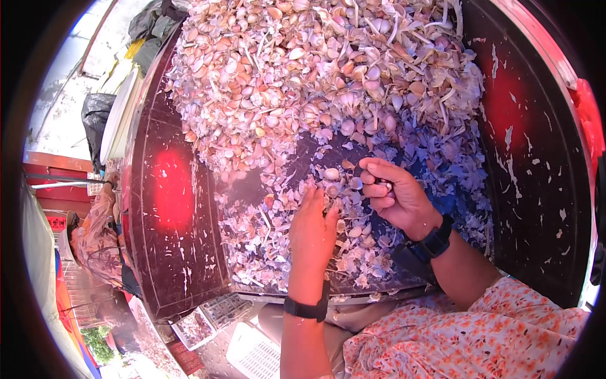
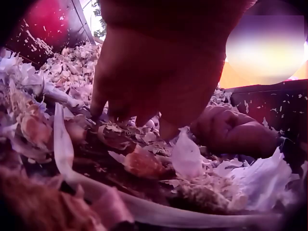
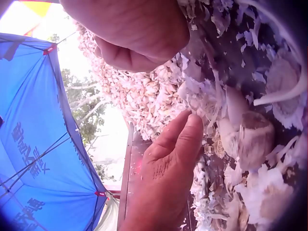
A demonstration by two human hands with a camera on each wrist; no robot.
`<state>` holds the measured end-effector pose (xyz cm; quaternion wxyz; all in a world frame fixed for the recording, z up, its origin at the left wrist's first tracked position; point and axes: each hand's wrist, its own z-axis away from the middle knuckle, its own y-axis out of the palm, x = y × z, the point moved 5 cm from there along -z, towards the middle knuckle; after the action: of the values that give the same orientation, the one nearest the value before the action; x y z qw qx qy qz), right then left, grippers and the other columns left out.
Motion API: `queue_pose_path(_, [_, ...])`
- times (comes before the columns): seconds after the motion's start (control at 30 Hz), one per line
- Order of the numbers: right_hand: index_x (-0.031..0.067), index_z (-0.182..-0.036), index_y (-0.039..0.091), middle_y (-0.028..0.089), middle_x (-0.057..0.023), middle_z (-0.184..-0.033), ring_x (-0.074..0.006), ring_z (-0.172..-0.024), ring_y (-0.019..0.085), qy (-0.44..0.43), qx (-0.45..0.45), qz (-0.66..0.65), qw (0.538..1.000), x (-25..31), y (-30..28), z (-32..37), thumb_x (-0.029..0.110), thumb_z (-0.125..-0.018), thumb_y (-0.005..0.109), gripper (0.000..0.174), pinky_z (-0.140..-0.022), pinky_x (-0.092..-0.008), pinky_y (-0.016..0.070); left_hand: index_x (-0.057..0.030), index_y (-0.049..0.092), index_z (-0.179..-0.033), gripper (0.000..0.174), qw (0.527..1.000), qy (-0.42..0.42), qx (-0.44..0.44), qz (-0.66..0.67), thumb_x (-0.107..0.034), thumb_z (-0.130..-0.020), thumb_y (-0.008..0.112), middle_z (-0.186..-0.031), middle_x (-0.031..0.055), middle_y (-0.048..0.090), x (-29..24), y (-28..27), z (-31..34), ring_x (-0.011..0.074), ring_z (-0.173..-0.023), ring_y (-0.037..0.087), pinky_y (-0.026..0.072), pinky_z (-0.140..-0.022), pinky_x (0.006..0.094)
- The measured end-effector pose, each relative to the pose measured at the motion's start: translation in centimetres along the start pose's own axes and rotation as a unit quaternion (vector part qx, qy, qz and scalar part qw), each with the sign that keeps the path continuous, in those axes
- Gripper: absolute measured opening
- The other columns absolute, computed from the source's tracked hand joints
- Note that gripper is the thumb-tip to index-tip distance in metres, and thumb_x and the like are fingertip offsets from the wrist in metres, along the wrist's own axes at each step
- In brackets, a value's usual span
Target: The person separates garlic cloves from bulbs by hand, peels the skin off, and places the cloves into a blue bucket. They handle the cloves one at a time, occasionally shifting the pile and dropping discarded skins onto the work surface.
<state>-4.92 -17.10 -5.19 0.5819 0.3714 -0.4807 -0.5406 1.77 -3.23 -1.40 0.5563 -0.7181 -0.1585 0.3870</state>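
My left hand (image 1: 314, 227) reaches with fairly straight fingers into loose garlic skins (image 1: 259, 243) on the dark tray; its fingertips touch them in the left wrist view. To its right, my right hand (image 1: 404, 199) is raised with curled fingers, gripping a small dark and pale thing (image 1: 384, 184) that I cannot identify. Between the hands lie a pale round clove (image 1: 331, 174) and several cut stem ends. In the right wrist view, the right hand (image 3: 134, 33) shows curled fingers above the left hand (image 3: 171, 163). A long dry stalk (image 2: 144, 207) lies near the left hand.
A large heap of garlic cloves (image 1: 252, 82) fills the tray's far part. Dark side walls (image 1: 530, 164) rise left and right. Below the near edge stands a white basket (image 1: 255, 350). Another person (image 1: 101, 240) is at the far left, and a blue canopy (image 3: 43, 130) stands beyond.
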Motion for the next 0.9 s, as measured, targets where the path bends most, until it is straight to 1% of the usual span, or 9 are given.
queue_pose_path(0.03, [0.0021, -0.104, 0.054, 0.050, 0.0002, -0.074, -0.0023, -0.053, 0.043, -0.001, 0.001, 0.003, 1.000, 0.1, 0.1, -0.1, 0.009, -0.089, 0.054, 0.017, -0.038, -0.0130, 0.0315, 0.0047, 0.049, -0.118, 0.042, 0.998, 0.002, 0.049, -0.028, -0.018, -0.084, 0.057, -0.131, 0.0242, 0.042, -0.2, 0.6, 0.0, 0.0373, -0.122, 0.040, 0.0339, -0.100, 0.0415])
queue_pose_path(0.2, [0.0014, -0.105, 0.054, 0.050, 0.0000, -0.074, -0.0027, -0.053, 0.044, -0.003, 0.003, -0.001, 1.000, 0.0, -0.1, -0.2, 0.009, -0.089, 0.053, 0.018, -0.037, -0.0134, 0.0317, 0.0015, 0.050, -0.119, 0.040, 0.981, 0.132, 0.139, 0.024, -0.015, -0.083, 0.058, -0.126, 0.0250, 0.047, -4.1, 1.0, 2.2, 0.0376, -0.118, 0.045, 0.0377, -0.097, 0.0408])
queue_pose_path(0.27, [0.0013, -0.105, 0.053, 0.050, 0.0000, -0.075, -0.0027, -0.053, 0.043, -0.006, -0.001, 0.001, 1.000, 0.1, -0.2, -0.1, 0.009, -0.088, 0.053, 0.019, -0.037, -0.0134, 0.0319, 0.0016, 0.054, -0.114, 0.034, 0.986, 0.082, 0.096, 0.104, -0.014, -0.084, 0.057, -0.122, 0.0243, 0.051, -3.1, -0.5, 2.1, 0.0368, -0.113, 0.050, 0.0390, -0.096, 0.0408])
queue_pose_path(0.37, [0.0013, -0.106, 0.053, 0.051, -0.0001, -0.075, -0.0027, -0.053, 0.043, -0.002, -0.003, 0.005, 1.000, -0.1, 0.0, -0.1, 0.009, -0.088, 0.053, 0.019, -0.037, -0.0133, 0.0321, -0.0021, 0.056, -0.114, 0.030, 0.987, -0.007, -0.077, -0.139, -0.011, -0.085, 0.053, -0.122, 0.0186, 0.053, 3.1, -2.7, 0.1, 0.0312, -0.109, 0.054, 0.0454, -0.089, 0.0394])
queue_pose_path(0.43, [0.0014, -0.105, 0.054, 0.051, -0.0001, -0.075, -0.0026, -0.053, 0.043, 0.001, -0.005, 0.007, 1.000, -0.1, 0.2, -0.1, 0.009, -0.089, 0.053, 0.019, -0.037, -0.0133, 0.0321, -0.0030, 0.060, -0.109, 0.026, 0.974, -0.076, -0.108, -0.186, -0.009, -0.085, 0.050, -0.113, 0.0181, 0.059, 7.2, -3.2, -1.1, 0.0309, -0.100, 0.059, 0.0484, -0.083, 0.0388])
queue_pose_path(0.57, [0.0033, -0.101, 0.056, 0.050, -0.0019, -0.075, -0.0036, -0.053, 0.043, 0.007, -0.005, -0.006, 1.000, -0.2, 0.1, -0.2, 0.008, -0.088, 0.054, 0.014, -0.035, -0.0131, 0.0321, -0.0039, 0.063, -0.101, 0.022, 0.970, -0.238, 0.051, -0.016, -0.007, -0.083, 0.050, -0.100, 0.0158, 0.065, 5.8, -3.1, -0.6, 0.0312, -0.086, 0.064, 0.0508, -0.075, 0.0389])
queue_pose_path(0.63, [0.0035, -0.101, 0.056, 0.050, -0.0018, -0.075, -0.0036, -0.053, 0.043, 0.008, -0.004, -0.010, 1.000, -0.2, 0.1, -0.3, 0.008, -0.088, 0.054, 0.014, -0.036, -0.0131, 0.0324, -0.0047, 0.065, -0.094, 0.018, 0.996, 0.012, -0.017, -0.087, -0.005, -0.080, 0.053, -0.088, 0.0129, 0.066, 3.7, -2.1, 0.5, 0.0310, -0.074, 0.064, 0.0517, -0.068, 0.0382])
queue_pose_path(0.8, [0.0033, -0.100, 0.057, 0.050, -0.0012, -0.075, -0.0038, -0.054, 0.043, 0.002, -0.017, -0.008, 1.000, -0.1, -0.1, -0.2, 0.008, -0.087, 0.055, 0.014, -0.036, -0.0135, 0.0324, -0.0054, 0.065, -0.092, 0.017, 1.000, -0.013, -0.004, 0.008, -0.003, -0.079, 0.054, -0.090, 0.0132, 0.066, 2.3, -1.5, 2.3, 0.0306, -0.075, 0.064, 0.0519, -0.067, 0.0371])
queue_pose_path(0.9, [0.0032, -0.100, 0.057, 0.051, -0.0014, -0.075, -0.0038, -0.054, 0.043, 0.004, -0.017, -0.003, 1.000, -0.1, 0.4, 0.0, 0.008, -0.087, 0.055, 0.014, -0.036, -0.0136, 0.0328, -0.0041, 0.066, -0.091, 0.015, 0.998, 0.061, -0.020, 0.012, -0.003, -0.080, 0.055, -0.086, 0.0135, 0.067, 1.1, -1.2, 2.7, 0.0282, -0.073, 0.065, 0.0518, -0.066, 0.0347])
